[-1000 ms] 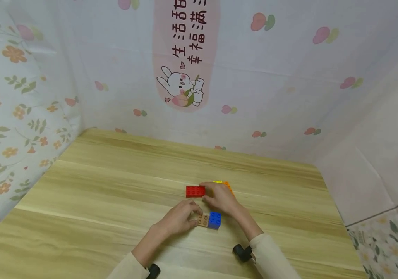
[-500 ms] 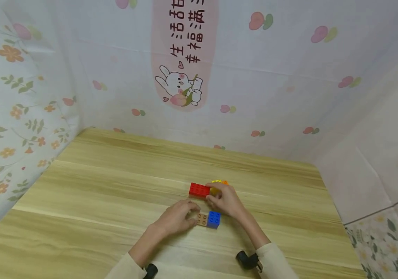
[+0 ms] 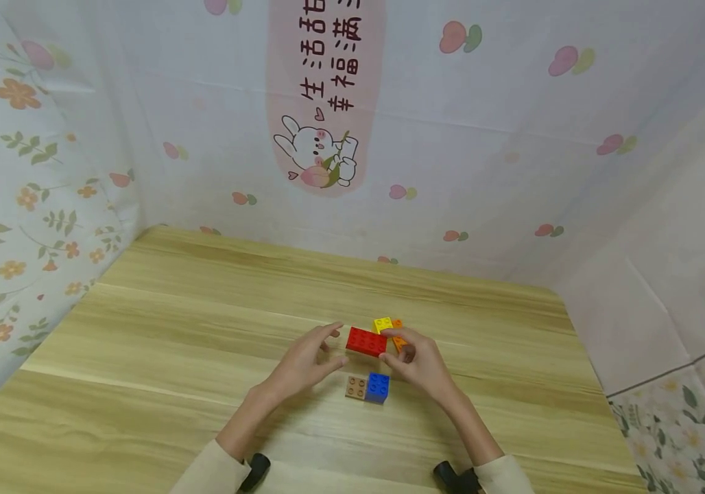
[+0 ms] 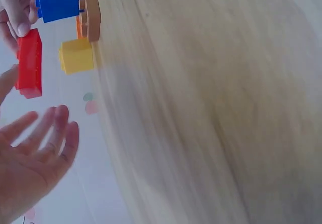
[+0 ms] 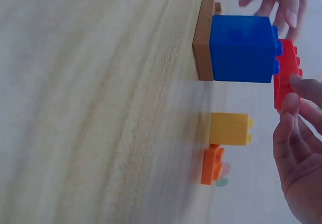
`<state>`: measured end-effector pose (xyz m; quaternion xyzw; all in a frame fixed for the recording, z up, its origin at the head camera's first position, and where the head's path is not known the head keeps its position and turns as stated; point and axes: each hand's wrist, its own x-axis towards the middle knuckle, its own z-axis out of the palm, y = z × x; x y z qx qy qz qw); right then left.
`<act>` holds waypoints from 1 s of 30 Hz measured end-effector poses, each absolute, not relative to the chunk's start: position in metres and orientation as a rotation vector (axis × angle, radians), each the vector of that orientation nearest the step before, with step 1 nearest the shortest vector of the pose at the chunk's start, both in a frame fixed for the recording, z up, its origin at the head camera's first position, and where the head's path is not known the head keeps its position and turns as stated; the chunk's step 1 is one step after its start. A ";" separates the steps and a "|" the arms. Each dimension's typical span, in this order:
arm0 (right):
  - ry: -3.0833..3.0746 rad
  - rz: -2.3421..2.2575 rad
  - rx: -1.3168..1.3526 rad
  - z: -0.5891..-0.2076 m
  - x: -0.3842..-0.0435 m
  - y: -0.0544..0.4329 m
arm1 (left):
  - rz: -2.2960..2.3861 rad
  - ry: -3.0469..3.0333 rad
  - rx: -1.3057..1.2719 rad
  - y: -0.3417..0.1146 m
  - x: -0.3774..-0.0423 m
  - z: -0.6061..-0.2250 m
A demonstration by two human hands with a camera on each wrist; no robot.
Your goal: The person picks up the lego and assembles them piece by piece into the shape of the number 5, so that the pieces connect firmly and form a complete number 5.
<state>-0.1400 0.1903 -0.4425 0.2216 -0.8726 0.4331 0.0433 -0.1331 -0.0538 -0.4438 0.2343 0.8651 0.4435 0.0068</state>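
Head view: red 2x4 toy brick (image 3: pixel 366 342) pinched at just one end

So the right hand (image 3: pixel 420 362) has thumb and fingers pinching the right end of that brick, studs up, and both wrist cams show it lifted off the wooden tabletop (image 3: pixel 204 329). Long axis is what matters imo: it runs pretty much hand to hand, right end angled a bit toward the person. The left hand (image 3: pixel 300 365) looks like it's holding nothing, fingers spread, and the brick's free left end sits just beside its thumb-to-finger gap. Can't tell if the left thumb brushes it. Right hand is obviously nearer, being on it.

Closer to the person, a blue 2x2 brick (image 3: pixel 378 388) stands on the right half of a brown plate (image 3: pixel 355 388), four studs bare on the left. Yellow brick (image 5: pixel 229 128) and orange brick (image 5: pixel 208 167) sit on the far side, near the right hand.
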 end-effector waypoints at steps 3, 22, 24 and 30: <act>-2.655 1.329 0.737 -0.440 -0.134 0.191 | 1.422 2.655 0.801 -0.050 -0.134 -0.444; -2.680 1.378 0.707 -0.440 -0.112 0.199 | 1.498 2.593 0.894 -0.041 -0.127 -0.445; -2.687 1.402 0.692 -0.441 -0.110 0.200 | 1.509 2.581 0.905 -0.040 -0.126 -0.447; -2.705 1.414 0.665 -0.445 -0.104 0.203 | 1.520 2.557 0.889 -0.038 -0.123 -0.449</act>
